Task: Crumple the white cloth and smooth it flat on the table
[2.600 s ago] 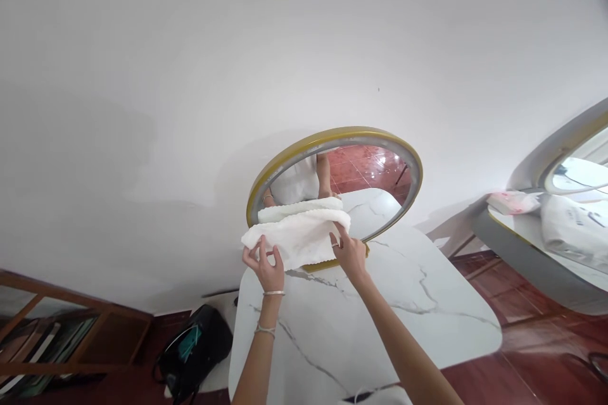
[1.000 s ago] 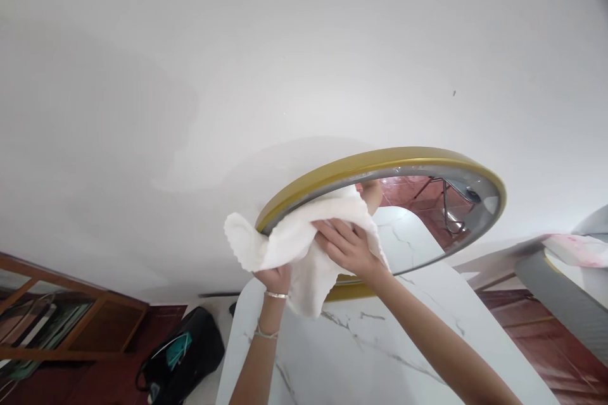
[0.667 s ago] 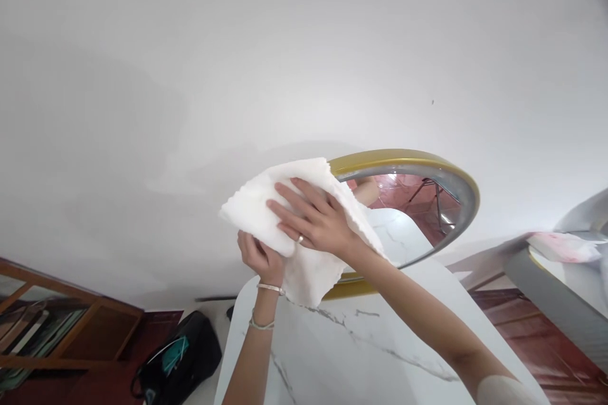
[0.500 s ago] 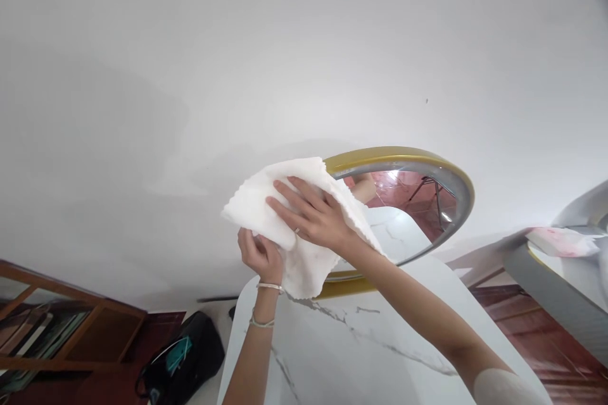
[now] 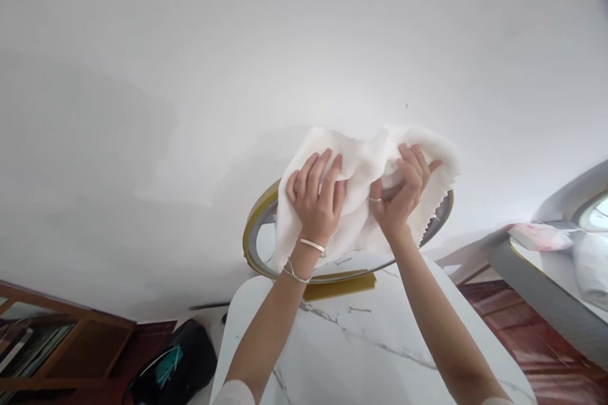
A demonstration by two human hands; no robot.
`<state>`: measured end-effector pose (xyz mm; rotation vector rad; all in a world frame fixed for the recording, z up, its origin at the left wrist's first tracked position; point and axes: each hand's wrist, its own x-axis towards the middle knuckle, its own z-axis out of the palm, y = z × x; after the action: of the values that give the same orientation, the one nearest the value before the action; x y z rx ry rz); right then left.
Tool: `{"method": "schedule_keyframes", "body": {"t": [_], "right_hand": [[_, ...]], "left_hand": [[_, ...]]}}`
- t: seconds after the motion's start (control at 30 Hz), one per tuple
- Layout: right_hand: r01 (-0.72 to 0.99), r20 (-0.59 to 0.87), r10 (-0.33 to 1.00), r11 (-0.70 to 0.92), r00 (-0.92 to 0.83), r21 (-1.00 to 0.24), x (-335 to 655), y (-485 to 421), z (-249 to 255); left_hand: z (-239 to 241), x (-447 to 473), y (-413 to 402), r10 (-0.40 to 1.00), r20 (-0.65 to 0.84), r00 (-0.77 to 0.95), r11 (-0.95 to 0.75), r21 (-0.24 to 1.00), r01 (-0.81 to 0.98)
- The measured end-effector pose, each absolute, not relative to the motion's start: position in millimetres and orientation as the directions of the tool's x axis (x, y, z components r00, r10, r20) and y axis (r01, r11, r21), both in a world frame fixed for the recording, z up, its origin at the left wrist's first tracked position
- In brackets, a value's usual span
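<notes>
A white cloth (image 5: 358,202) with a zigzag edge is draped over the upper part of an oval mirror (image 5: 260,205) with a gold and grey frame. My left hand (image 5: 316,199), with bracelets at the wrist, grips the cloth on the left, its fingers bent and slightly apart. On the right, my right hand (image 5: 403,193) has its fingers curled into the cloth, and a ring shows on it. The mirror stands on a gold base (image 5: 342,286) on the white marbled tabletop (image 5: 361,342). Cloth and hands hide most of the glass.
A pale wall (image 5: 237,76) rises right behind the mirror. At right, a second table (image 5: 527,285) bears a pink and white packet (image 5: 541,236) and part of another mirror (image 5: 596,212). A black bag (image 5: 190,354) and a wooden cabinet (image 5: 90,348) stand at lower left.
The cloth has moved right, from the mirror's left side to across its top. Both hands have shifted right and now lie apart. The mirror's left rim has come into sight.
</notes>
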<state>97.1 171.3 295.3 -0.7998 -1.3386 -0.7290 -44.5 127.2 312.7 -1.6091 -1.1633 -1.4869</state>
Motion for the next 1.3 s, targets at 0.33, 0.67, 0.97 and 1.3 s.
{"method": "schedule_keyframes", "body": {"t": [0.33, 0.67, 0.97, 1.3], "right_hand": [[0.837, 0.998, -0.015, 0.545, 0.068, -0.048, 68, 170, 295], [0.808, 1.0, -0.017, 0.589, 0.022, -0.008, 75, 173, 290], [0.84, 0.981, -0.048, 0.525, 0.186, -0.133, 141, 196, 273], [0.854, 0.999, -0.042, 0.52, -0.006, 0.027, 171, 207, 216]], "left_hand": [[304, -84, 118, 0.098, 0.989, -0.114, -0.312, 0.139, 0.94], [297, -66, 127, 0.039, 0.992, -0.119, -0.303, 0.125, 0.945], [315, -1, 149, 0.179, 0.971, 0.161, -0.477, -0.057, 0.877], [262, 17, 141, 0.354, 0.881, 0.314, -0.529, -0.087, 0.844]]}}
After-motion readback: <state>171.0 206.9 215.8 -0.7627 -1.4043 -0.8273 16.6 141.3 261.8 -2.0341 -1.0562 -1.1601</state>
